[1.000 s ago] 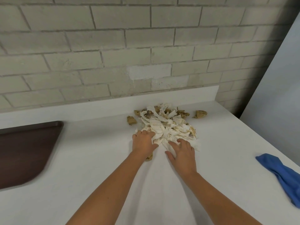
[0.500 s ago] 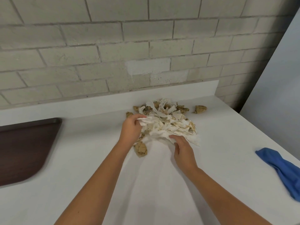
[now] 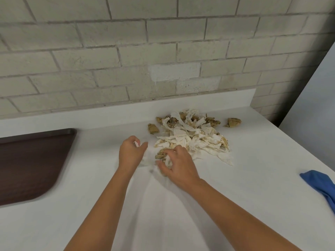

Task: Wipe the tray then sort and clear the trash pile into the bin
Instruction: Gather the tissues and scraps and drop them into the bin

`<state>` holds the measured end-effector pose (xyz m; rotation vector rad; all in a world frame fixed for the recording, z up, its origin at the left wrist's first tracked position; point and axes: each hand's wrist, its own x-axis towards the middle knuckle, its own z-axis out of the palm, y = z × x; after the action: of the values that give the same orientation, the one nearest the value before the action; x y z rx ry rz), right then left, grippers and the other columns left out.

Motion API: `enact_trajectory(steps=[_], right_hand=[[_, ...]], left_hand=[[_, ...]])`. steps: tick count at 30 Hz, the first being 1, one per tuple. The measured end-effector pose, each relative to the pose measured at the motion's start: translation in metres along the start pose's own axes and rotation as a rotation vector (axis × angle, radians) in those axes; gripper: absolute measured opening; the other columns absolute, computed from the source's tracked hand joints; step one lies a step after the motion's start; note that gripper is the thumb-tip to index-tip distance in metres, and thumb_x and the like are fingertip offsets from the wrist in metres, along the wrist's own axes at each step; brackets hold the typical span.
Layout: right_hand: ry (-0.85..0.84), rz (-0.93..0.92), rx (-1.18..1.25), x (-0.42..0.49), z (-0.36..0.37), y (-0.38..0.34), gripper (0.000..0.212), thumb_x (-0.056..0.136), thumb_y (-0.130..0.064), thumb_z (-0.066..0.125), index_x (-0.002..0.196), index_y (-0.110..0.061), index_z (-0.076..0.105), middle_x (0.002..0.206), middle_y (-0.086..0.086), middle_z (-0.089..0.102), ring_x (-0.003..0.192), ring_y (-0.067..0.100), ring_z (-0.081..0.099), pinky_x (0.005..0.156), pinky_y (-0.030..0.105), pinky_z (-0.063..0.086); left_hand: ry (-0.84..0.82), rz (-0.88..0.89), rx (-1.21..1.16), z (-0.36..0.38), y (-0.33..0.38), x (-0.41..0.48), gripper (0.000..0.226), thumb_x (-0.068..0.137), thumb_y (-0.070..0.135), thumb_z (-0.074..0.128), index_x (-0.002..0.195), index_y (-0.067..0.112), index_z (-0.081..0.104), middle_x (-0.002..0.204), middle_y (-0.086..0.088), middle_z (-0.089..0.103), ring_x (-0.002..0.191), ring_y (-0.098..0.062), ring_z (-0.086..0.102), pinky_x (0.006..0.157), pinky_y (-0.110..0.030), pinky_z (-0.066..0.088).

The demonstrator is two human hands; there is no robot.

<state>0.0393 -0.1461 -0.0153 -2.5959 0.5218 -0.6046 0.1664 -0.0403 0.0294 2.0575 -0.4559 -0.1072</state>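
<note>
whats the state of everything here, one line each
tray: flat on the counter, partly out of frame
trash pile: heaped, not yet cleared
left hand: pinches a white scrap
right hand: grips a paper strip at the pile's near edge
blue cloth: crumpled, untouched, at the right

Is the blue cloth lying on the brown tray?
No, the blue cloth lies on the white counter at the right edge, while the brown tray sits far to the left.
</note>
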Motion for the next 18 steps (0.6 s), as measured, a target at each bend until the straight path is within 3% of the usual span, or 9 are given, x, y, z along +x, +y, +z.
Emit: enact_trajectory(steps=[4,9,11,13,15,18], right_hand=[[-0.149,-0.053,-0.154,0.006,0.031,0.012,0.077,0.073,-0.073,0.038,0.132,-0.024,0.048,0.131,0.006,0.046,0.125,0.027,0.039,0.102,0.041,0.034],[-0.022,-0.110,-0.127,0.012,0.044,0.022,0.044,0.086,-0.047,0.044,0.111,-0.017,0.065,0.096,0.002,0.060,0.092,0.024,0.055,0.077,0.038,0.052],[0.001,-0.114,-0.077,0.013,0.045,0.025,0.029,0.084,-0.033,0.055,0.105,-0.016,0.066,0.093,0.003,0.058,0.089,0.023,0.054,0.078,0.036,0.051],[0.005,-0.088,0.024,0.012,0.045,0.028,0.026,0.079,-0.024,0.063,0.103,-0.015,0.066,0.094,0.003,0.056,0.088,0.021,0.054,0.080,0.031,0.048],[0.056,-0.024,0.185,0.009,0.040,0.029,0.025,0.078,-0.027,0.060,0.099,-0.015,0.065,0.094,-0.001,0.055,0.086,0.012,0.055,0.077,0.017,0.044],[0.184,0.091,0.398,0.008,0.031,0.028,0.021,0.078,-0.029,0.053,0.094,-0.019,0.062,0.093,-0.008,0.054,0.085,-0.002,0.054,0.070,0.005,0.041]], left_hand=[[-0.033,-0.019,0.049,0.005,-0.015,0.013,0.027,0.083,-0.004,0.047,0.067,0.018,0.041,0.069,0.001,0.043,0.051,-0.013,0.036,0.048,-0.019,0.029],[-0.055,-0.053,-0.048,0.014,-0.030,0.038,0.032,0.089,-0.006,0.037,0.072,0.018,0.049,0.094,-0.011,0.051,0.062,-0.020,0.054,0.053,-0.026,0.044],[-0.087,-0.022,0.014,0.021,-0.032,0.051,0.026,0.092,-0.003,0.040,0.088,0.015,0.058,0.106,-0.018,0.051,0.072,-0.027,0.059,0.060,-0.029,0.044],[-0.171,0.039,0.132,0.028,-0.026,0.061,0.018,0.094,0.013,0.052,0.110,0.014,0.059,0.114,-0.015,0.046,0.078,-0.021,0.055,0.071,-0.023,0.040],[-0.304,0.054,0.187,0.037,-0.020,0.073,0.047,0.083,0.038,0.068,0.123,0.020,0.051,0.118,-0.005,0.035,0.090,-0.013,0.048,0.083,-0.021,0.038],[-0.471,0.089,0.349,0.052,-0.014,0.095,0.091,0.061,0.061,0.076,0.136,0.029,0.037,0.131,-0.002,0.031,0.120,-0.017,0.038,0.102,-0.031,0.034]])
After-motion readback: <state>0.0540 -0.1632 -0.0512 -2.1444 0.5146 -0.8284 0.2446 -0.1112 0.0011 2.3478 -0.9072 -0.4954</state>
